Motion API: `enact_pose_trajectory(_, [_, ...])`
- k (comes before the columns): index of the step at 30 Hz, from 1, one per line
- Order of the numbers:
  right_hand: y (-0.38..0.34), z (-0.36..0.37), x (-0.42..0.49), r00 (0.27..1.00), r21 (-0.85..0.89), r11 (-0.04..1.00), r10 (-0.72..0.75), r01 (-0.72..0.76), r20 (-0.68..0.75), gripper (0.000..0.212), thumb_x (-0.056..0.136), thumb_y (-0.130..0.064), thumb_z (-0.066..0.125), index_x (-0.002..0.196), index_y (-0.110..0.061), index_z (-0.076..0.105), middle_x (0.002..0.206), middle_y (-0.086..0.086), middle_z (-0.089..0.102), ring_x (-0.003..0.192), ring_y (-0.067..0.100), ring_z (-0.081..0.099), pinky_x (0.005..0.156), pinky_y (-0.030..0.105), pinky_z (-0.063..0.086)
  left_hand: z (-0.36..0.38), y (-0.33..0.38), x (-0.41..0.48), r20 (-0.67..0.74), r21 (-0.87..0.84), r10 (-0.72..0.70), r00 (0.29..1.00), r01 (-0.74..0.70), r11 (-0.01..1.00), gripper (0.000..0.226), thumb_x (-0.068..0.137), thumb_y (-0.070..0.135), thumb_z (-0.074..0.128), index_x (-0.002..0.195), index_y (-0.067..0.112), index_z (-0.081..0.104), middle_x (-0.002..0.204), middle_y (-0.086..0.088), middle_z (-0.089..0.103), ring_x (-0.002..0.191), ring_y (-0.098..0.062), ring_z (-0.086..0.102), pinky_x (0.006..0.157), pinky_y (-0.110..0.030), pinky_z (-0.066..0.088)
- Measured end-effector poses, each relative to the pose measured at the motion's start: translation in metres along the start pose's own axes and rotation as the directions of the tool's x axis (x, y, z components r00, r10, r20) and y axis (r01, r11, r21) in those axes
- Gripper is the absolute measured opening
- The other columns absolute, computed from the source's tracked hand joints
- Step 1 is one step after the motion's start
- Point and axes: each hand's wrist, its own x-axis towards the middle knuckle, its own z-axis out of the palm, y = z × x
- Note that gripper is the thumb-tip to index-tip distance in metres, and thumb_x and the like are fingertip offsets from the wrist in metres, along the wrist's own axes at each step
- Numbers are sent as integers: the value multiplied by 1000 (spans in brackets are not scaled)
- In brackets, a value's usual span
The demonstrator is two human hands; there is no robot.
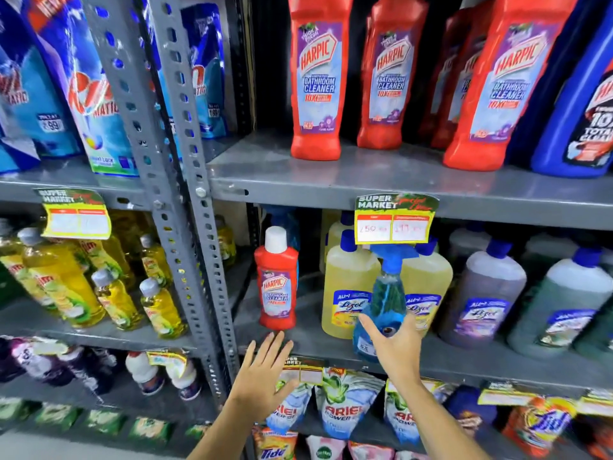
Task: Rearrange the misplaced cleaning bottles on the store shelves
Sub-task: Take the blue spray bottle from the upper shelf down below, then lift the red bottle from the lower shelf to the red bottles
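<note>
A small red Harpic bottle (277, 280) with a white cap stands at the left end of the middle shelf (464, 356), apart from the large red Harpic bottles (316, 78) on the shelf above. My left hand (265, 370) is spread open just below it, not touching. A blue spray bottle (386, 300) stands in front of the yellow Lizol bottles (348, 283). My right hand (393, 346) wraps around its base, thumb on the left and fingers on the right.
A grey perforated upright (185, 200) divides the shelving. Yellow dish-liquid bottles (66, 283) fill the left bay, with blue pouches above. Purple and green Lizol bottles (484, 293) stand to the right. A blue Harpic bottle (583, 111) sits top right. Detergent packs hang below.
</note>
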Motion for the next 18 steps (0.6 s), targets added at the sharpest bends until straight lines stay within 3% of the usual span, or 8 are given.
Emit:
enact_pose_trajectory(5, [4,-2,2,999,-58,998,-11,13,33,69,68,-58,81,117,-25,44,105,-8,67,95,17,65,84,37,53,-1,1,-2,6,5,-2,1000,2,1000,71,98,65,22,146,17,44,150,-8,43,138,-25,38,110,-44,10])
enact_pose_trajectory(10, [12,-7,-6,999,-31,1000,3,-2,35,76,66,-46,87,124,-20,45,109,-4,65,99,17,65,80,32,49,-1,0,-2,-2,19,5,1000,-5,1000,72,98,66,23,148,17,41,152,-7,41,139,-25,38,111,-44,7])
enact_pose_trajectory(13, [12,-12,-19,991,23,998,-52,56,-123,84,64,-36,91,131,-18,44,115,-1,59,101,17,60,83,33,49,-3,0,-2,9,26,0,1000,0,1000,73,98,66,20,147,17,42,150,-8,43,137,-26,40,111,-43,6])
enact_pose_trajectory(16, [-8,-11,-39,928,62,970,-206,237,-311,63,70,-26,88,120,-15,52,104,-4,54,90,19,56,79,12,42,-2,1,-2,17,37,-2,1000,1,999,73,98,66,20,147,16,42,149,-9,44,137,-27,41,111,-44,7])
enact_pose_trajectory(18, [-31,-1,-52,888,114,905,-367,409,-276,41,81,-16,80,111,-22,54,92,-8,55,76,15,54,71,13,44,0,0,-1,8,42,4,1000,-4,999,74,98,67,23,147,15,40,150,-10,43,138,-28,39,110,-46,11])
